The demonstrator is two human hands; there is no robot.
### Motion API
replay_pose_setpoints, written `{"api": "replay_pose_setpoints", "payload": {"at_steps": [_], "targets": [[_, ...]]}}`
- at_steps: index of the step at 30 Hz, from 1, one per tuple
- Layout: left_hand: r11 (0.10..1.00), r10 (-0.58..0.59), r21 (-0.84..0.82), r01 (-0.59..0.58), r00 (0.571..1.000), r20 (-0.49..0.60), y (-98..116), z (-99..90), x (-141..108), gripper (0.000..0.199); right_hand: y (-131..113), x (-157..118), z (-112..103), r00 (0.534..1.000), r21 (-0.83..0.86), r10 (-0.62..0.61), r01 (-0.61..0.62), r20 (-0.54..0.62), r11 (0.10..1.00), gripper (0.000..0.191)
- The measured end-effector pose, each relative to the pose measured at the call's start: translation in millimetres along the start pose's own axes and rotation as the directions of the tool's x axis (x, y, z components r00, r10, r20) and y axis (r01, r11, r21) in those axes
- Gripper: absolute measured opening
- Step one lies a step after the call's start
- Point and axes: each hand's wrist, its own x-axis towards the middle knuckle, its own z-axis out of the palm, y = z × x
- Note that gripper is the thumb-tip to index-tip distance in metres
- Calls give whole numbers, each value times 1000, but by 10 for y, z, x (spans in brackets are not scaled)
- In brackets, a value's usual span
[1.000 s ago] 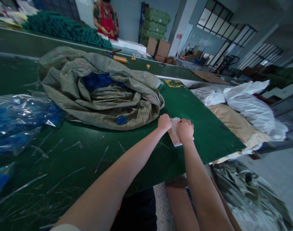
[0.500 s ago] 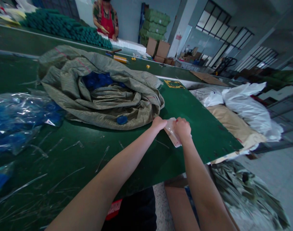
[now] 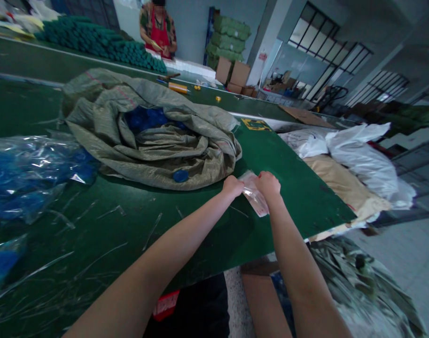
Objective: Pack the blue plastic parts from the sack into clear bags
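Clear plastic bag (image 3: 253, 196) sits on the near edge of the green-topped work table (image 3: 299, 197), pinched between both hands. On my feed, the left hand (image 3: 232, 186) is clenched on the bag's left edge and the right hand (image 3: 268, 184) is closed over its upper edge, with the bag's lower corner lying on the table.

Just beyond the hands, a bundled woven sack (image 3: 186, 159) takes up much of the table, with blue lids (image 3: 145, 119) showing in its folds. One loose blue cap (image 3: 180, 175) lies against the sack's near edge, a little left of the left hand. Further left, plastic bags of blue items (image 3: 27, 173) spread across the green surface, and thin plastic strips (image 3: 101, 263) are scattered over the near part.

To the right, white sacks (image 3: 358, 157) and a tan paper sack (image 3: 344, 183) are piled beside the table, while a crumpled sack (image 3: 362, 286) lies on the pale floor (image 3: 404, 263) below.

Across the room, a person in a red apron (image 3: 158, 33) stands behind a second green table (image 3: 76, 70), which holds a long heap of green rolls (image 3: 101, 49). Stacked green bales (image 3: 228, 37) and cardboard boxes (image 3: 231, 75) stand farther back, near barred windows (image 3: 327, 47).
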Motion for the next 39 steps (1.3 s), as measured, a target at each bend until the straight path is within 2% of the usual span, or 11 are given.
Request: {"api": "replay_pose_setpoints", "payload": {"at_steps": [4, 8, 10, 12, 15, 18, 21, 26, 32, 35, 39], "targets": [[1000, -12, -20, 12, 1000, 29, 26, -105, -132, 20, 106, 33, -16, 999, 69, 8, -11, 42, 998, 30], [990, 139, 46, -137, 990, -39, 57, -230, -215, 17, 206, 44, 25, 998, 157, -17, 9, 52, 987, 27], [980, 183, 95, -176, 981, -61, 68, -272, -192, 18, 231, 19, 84, 998, 205, -55, 51, 14, 977, 27], [982, 156, 117, -150, 987, -44, 85, -306, -134, 20, 244, -16, 158, 994, 269, -98, 106, -41, 957, 30], [987, 124, 106, -125, 992, 18, 132, -348, -39, 29, 257, -43, 256, 977, 341, -163, 202, -139, 918, 36], [970, 187, 143, -198, 978, 87, 175, -368, 37, 41, 275, -24, 305, 953, 359, -240, 292, -184, 886, 37], [951, 227, 191, -243, 968, 104, 159, -348, 117, 28, 302, -5, 313, 955, 383, -246, 293, -167, 876, 33], [991, 127, -46, -129, 991, -30, 10, -246, 251, 22, 348, -14, 307, 967, 424, -210, 251, -142, 870, 30], [957, -70, -286, 55, 997, -42, -8, -202, 373, 14, 366, -30, 325, 968, 400, -195, 244, -158, 884, 31], [952, -86, -298, 65, 994, -60, 44, -285, 461, 15, 396, -57, 346, 967, 395, -191, 244, -169, 886, 31], [928, -94, -369, 41, 988, -125, 112, -561, 564, 15, 458, -66, 341, 964, 367, -208, 255, -164, 894, 29]]}}
